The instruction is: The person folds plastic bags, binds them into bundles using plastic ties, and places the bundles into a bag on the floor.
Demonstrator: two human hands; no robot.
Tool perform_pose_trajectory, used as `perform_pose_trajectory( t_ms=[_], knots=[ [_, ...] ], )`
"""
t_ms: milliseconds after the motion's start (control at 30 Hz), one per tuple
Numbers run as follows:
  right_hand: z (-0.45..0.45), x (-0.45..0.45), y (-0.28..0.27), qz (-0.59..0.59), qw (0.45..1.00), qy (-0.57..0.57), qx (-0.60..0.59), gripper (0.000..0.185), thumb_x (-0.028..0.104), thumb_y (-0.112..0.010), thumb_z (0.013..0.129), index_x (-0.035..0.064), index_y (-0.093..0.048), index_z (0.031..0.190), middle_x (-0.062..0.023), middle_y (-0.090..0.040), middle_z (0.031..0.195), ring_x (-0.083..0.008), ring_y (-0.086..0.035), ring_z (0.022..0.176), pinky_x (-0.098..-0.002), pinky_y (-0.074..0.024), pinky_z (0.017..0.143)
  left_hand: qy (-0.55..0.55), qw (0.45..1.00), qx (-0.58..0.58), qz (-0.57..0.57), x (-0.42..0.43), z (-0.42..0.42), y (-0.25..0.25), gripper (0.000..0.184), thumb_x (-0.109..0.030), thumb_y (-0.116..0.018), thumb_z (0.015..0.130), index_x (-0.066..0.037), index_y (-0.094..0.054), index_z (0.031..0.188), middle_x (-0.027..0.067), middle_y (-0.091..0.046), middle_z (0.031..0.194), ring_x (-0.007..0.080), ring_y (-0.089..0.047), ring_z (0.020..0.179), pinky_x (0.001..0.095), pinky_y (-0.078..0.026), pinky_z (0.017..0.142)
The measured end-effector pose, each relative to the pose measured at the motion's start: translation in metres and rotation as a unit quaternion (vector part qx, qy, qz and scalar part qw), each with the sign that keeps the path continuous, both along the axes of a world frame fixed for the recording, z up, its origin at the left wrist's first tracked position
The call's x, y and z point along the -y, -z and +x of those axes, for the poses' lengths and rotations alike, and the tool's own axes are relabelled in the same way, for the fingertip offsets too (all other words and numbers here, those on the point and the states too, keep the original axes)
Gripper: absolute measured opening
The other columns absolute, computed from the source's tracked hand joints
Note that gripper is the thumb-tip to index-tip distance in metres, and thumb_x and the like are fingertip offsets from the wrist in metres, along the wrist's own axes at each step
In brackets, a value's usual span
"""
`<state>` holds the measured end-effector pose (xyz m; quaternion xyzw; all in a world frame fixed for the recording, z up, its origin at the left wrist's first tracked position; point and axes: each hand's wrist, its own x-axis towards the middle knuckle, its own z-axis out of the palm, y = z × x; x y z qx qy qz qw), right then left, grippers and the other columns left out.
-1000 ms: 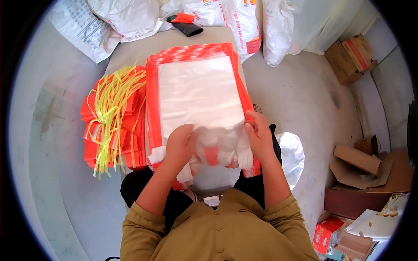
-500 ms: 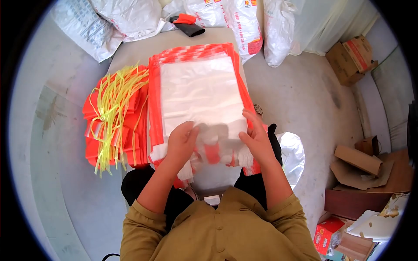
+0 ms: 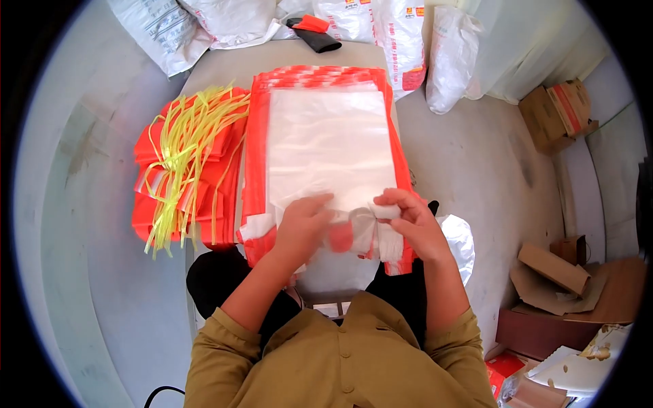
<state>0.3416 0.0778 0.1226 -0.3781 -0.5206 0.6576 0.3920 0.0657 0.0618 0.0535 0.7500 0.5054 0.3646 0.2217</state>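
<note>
A stack of clear plastic bags [image 3: 330,146] lies flat on a pile of red mesh bags [image 3: 254,160] in front of me. At the near left of the stack, my left hand [image 3: 303,224] has its fingers curled on the near edge of the plastic, slightly blurred. My right hand [image 3: 415,221] pinches a whitish folded bit of the plastic between thumb and fingers at the near right corner. Between the hands the film is lifted and crumpled, with red showing through. White and red bag ends hang over the near edge of the pile.
Folded red bags with yellow drawstrings [image 3: 180,170] lie to the left. A black and red item [image 3: 318,37] rests at the table's [image 3: 238,58] far end. White sacks [image 3: 401,47] stand behind it. Cardboard boxes [image 3: 558,112] are on the floor at the right.
My hands have come closer together along the near edge. The right hand now pinches a folded bit of plastic. The view has shifted slightly, so the stack appears further right.
</note>
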Motion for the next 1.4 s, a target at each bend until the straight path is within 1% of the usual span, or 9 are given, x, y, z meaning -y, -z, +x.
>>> perform_pose_trajectory(
  t_ms=[67,100,233,333,433,700,933,1233,1400],
  knots=[
    [-0.011,-0.021,-0.005,0.066,0.994,-0.067,0.052,0.044,0.001,-0.058,0.096,-0.0017,-0.054,0.14,-0.0078,-0.063,0.129,-0.0184,-0.056,0.13,-0.034,-0.048,0.108,-0.003,1.0,0.022,-0.019,0.0,-0.001,0.003,0.045,-0.027,-0.062,0.093,0.005,-0.07,0.124,0.0247,-0.068,0.129,0.0383,-0.061,0.12,0.0418,-0.048,0.104],
    [-0.021,-0.03,-0.009,0.061,0.99,-0.05,0.116,0.039,-0.009,-0.054,0.094,0.0015,-0.06,0.131,-0.0069,-0.064,0.117,-0.016,-0.062,0.115,-0.0305,-0.0526,0.097,-0.004,0.999,0.034,-0.029,0.0,0.0,0.006,0.045,-0.027,-0.063,0.093,0.005,-0.07,0.124,0.0246,-0.068,0.13,0.0382,-0.061,0.12,0.0415,-0.047,0.105],
    [-0.046,-0.062,-0.011,0.095,0.96,-0.103,0.243,0.024,-0.003,-0.056,0.097,0.0056,-0.067,0.116,-0.0025,-0.064,0.1,-0.0099,-0.064,0.086,-0.0273,-0.0526,0.079,-0.029,0.998,0.044,0.036,0.0,0.007,0.016,0.027,0.0,-0.073,0.073,-0.008,-0.072,0.099,0.0131,-0.071,0.12,0.0344,-0.068,0.102,0.0445,-0.054,0.088],
    [-0.066,-0.077,-0.01,0.14,0.933,-0.171,0.284,0.025,0.0,-0.056,0.097,0.0047,-0.067,0.119,-0.0063,-0.065,0.101,-0.0141,-0.064,0.09,-0.0298,-0.0524,0.082,-0.022,0.999,0.016,0.028,0.003,0.006,0.004,0.027,-0.002,-0.073,0.073,-0.008,-0.072,0.099,0.0129,-0.07,0.112,0.0345,-0.067,0.097,0.0445,-0.054,0.084],
    [-0.079,-0.085,0.0,0.237,0.904,-0.183,0.304,0.026,0.009,-0.058,0.098,0.0052,-0.069,0.122,-0.0151,-0.07,0.115,-0.0321,-0.065,0.107,-0.0401,-0.0518,0.094,0.012,0.984,-0.105,0.144,0.003,0.002,-0.009,0.027,-0.003,-0.072,0.073,-0.008,-0.072,0.1,0.0123,-0.067,0.103,0.0338,-0.065,0.09,0.0436,-0.053,0.079],
    [-0.097,-0.089,0.019,0.286,0.87,-0.193,0.351,0.033,0.007,-0.059,0.098,0.0087,-0.068,0.129,-0.0113,-0.066,0.123,-0.031,-0.066,0.109,-0.0405,-0.053,0.095,-0.002,0.99,-0.084,0.117,0.011,0.006,-0.012,0.028,-0.001,-0.071,0.073,-0.009,-0.075,0.1,0.0094,-0.058,0.096,0.0306,-0.059,0.09,0.0386,-0.051,0.074],
    [-0.098,-0.085,0.003,0.28,0.82,-0.188,0.463,0.044,0.008,-0.065,0.094,0.0121,-0.064,0.137,-0.012,-0.069,0.122,-0.0312,-0.068,0.108,-0.041,-0.0546,0.093,-0.028,0.977,-0.08,0.197,0.004,0.01,-0.016,0.029,0.002,-0.07,0.071,-0.01,-0.075,0.098,0.0084,-0.065,0.112,0.03,-0.061,0.098,0.0396,-0.055,0.083],
    [-0.082,-0.082,0.019,0.325,0.858,-0.108,0.384,0.047,0.008,-0.066,0.094,0.0115,-0.062,0.141,-0.014,-0.07,0.125,-0.0318,-0.068,0.107,-0.0405,-0.0551,0.092,-0.023,0.993,-0.067,0.091,-0.016,0.008,-0.025,0.013,-0.003,-0.071,0.08,-0.004,-0.071,0.093,0.0107,-0.07,0.095,0.0339,-0.065,0.093,0.0434,-0.054,0.081],
    [-0.062,-0.064,0.015,0.236,0.917,-0.052,0.319,0.037,0.005,-0.068,0.092,0.0071,-0.066,0.13,-0.0135,-0.068,0.129,-0.0302,-0.068,0.106,-0.0382,-0.0555,0.09,-0.089,0.994,-0.061,-0.017,-0.023,0.014,-0.032,0.011,-0.012,-0.074,0.088,-0.003,-0.069,0.091,0.0117,-0.068,0.085,0.0338,-0.066,0.085,0.0439,-0.052,0.073]
  ],
)
